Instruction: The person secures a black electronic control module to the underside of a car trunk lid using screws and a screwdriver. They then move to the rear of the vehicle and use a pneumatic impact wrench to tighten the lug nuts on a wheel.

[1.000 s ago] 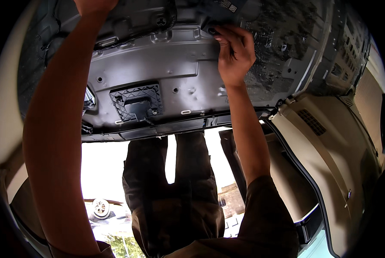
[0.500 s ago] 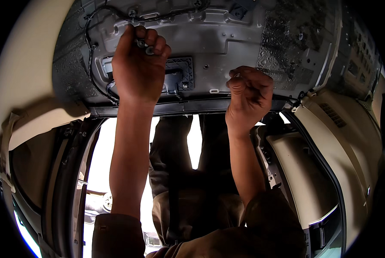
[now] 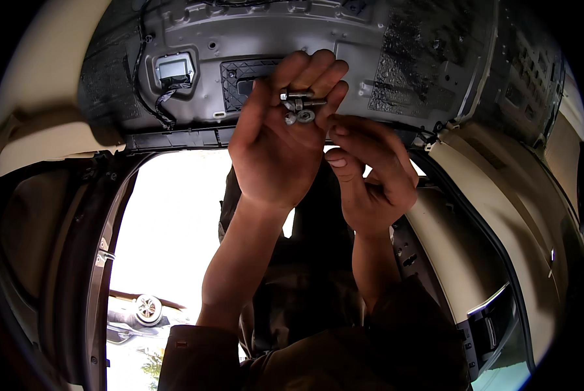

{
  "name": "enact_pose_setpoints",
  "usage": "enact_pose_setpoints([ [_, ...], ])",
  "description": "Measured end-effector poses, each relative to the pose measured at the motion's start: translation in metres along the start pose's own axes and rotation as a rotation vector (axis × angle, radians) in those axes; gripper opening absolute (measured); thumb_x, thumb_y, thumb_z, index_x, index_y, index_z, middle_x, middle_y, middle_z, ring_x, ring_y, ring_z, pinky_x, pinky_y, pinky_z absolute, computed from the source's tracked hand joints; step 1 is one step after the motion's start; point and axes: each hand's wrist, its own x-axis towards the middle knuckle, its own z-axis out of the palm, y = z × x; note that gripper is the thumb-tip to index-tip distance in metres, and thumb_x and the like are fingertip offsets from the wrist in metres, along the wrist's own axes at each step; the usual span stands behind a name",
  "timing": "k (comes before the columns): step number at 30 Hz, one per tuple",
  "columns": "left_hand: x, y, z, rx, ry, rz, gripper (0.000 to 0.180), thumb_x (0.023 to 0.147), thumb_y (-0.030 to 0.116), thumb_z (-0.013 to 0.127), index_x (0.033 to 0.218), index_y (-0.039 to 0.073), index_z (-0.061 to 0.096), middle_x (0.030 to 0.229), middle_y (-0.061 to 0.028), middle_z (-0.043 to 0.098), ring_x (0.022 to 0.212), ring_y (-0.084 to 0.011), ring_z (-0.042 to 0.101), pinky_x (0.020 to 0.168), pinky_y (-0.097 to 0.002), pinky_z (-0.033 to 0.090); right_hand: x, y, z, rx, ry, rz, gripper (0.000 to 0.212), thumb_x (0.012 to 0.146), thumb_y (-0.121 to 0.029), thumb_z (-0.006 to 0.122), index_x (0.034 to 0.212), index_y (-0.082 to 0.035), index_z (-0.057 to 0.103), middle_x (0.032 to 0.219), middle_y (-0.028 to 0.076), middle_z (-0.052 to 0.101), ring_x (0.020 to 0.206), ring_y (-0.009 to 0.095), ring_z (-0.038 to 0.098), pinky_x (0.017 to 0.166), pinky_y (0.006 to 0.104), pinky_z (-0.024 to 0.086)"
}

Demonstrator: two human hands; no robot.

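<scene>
My left hand (image 3: 276,146) is palm up with its fingers curved, cradling several metal bolts (image 3: 297,96). Some lie across the base of the fingers, and one shows its round flanged head (image 3: 306,116). Close beside it on the right is my right hand (image 3: 377,173), its thumb and forefinger apart near the edge of the left palm. No object shows between those fingertips.
Above the hands spreads a bare grey metal panel (image 3: 259,39) of a vehicle interior. It carries a silver module (image 3: 175,68), a black ribbed plate (image 3: 232,78) and a dark wiring harness (image 3: 139,78). Beige trim (image 3: 494,176) lines the right side.
My left hand has moved right and down from the panel and opened out, baring the bolts. The right hand has lowered slightly beside it, its pinch now parted. The view has shifted.
</scene>
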Motion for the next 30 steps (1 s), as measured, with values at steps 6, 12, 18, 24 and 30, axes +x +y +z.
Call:
enact_pose_setpoints([
  [6,-0.002,-0.002,-0.002,0.205,0.151,0.072,0.052,0.111,0.038,0.028,0.144,0.003,0.047,0.146,-0.018,0.053,0.14,-0.0327,0.046,0.118,-0.044,0.033,0.003,0.01,0.013,-0.287,-0.095,0.197,0.021,0.076,-0.01,0.086,0.095,-0.006,0.076,0.094,0.006,0.065,0.078,0.017,0.067,0.064,0.0285,0.054],
  [12,-0.001,-0.002,-0.021,0.249,0.226,0.126,0.05,0.111,0.039,0.03,0.14,0.004,0.049,0.14,-0.0165,0.056,0.134,-0.0287,0.05,0.116,-0.042,0.035,-0.001,0.033,0.03,-0.173,-0.078,0.243,0.02,0.076,-0.009,0.084,0.093,-0.005,0.075,0.099,0.008,0.066,0.085,0.018,0.069,0.07,0.0306,0.055],
  [18,-0.004,0.012,-0.049,0.157,0.518,0.187,0.027,0.106,0.029,0.046,0.103,0.007,0.061,0.095,-0.0059,0.059,0.095,-0.0223,0.057,0.096,-0.0406,0.045,0.004,0.046,0.011,0.165,0.101,0.535,0.012,0.093,-0.01,0.074,0.094,-0.002,0.065,0.093,0.007,0.075,0.075,0.007,0.064,0.062,0.0209,0.048],
  [24,-0.049,-0.002,-0.094,0.44,0.766,-0.202,0.037,0.104,0.036,0.046,0.073,0.017,0.04,0.064,0.0034,0.033,0.058,-0.0116,0.034,0.061,-0.0303,0.032,0.072,0.176,-0.041,-0.276,0.117,0.249,0.019,0.089,-0.012,0.079,0.096,-0.001,0.065,0.087,0.009,0.075,0.071,0.01,0.066,0.063,0.0281,0.052],
  [30,-0.122,-0.032,-0.157,0.609,1.006,-0.698,0.04,0.104,0.035,0.046,0.068,0.017,0.038,0.053,0.0044,0.033,0.046,-0.0099,0.031,0.051,-0.0292,0.032,0.13,0.208,-0.033,-0.572,0.003,0.0,0.023,0.08,-0.012,0.085,0.096,-0.002,0.072,0.086,0.012,0.075,0.07,0.022,0.071,0.067,0.0346,0.055],
])
